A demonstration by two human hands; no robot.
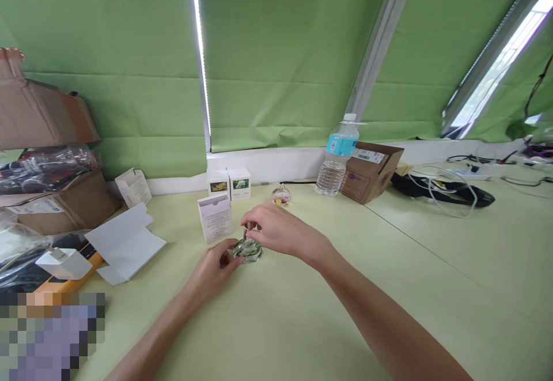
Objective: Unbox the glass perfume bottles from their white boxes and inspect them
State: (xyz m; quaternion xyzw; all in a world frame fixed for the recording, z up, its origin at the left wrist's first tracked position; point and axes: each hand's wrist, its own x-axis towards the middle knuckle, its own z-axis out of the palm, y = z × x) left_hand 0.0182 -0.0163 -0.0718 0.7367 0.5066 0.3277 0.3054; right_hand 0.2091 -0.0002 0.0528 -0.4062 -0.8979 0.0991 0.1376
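Note:
A small clear glass bottle (247, 250) with a greenish tint stands low on the pale green table (276, 323). My left hand (216, 266) grips its left side between thumb and fingers. Above the bottle, my right hand (270, 228) pinches a small thin piece at its top; the fingers partly hide it. Just left of the bottle stands an open white box (215, 218) with printed text. Behind my right hand is a round glass bottle (281, 195) with pink and gold parts.
Two small white boxes (228, 184) stand near the wall. A water bottle (337, 159) and a brown carton (371, 172) are at the back right, beside a black item with white cable. Flattened white card (125, 242), a charger (64, 263) and stacked cartons lie left.

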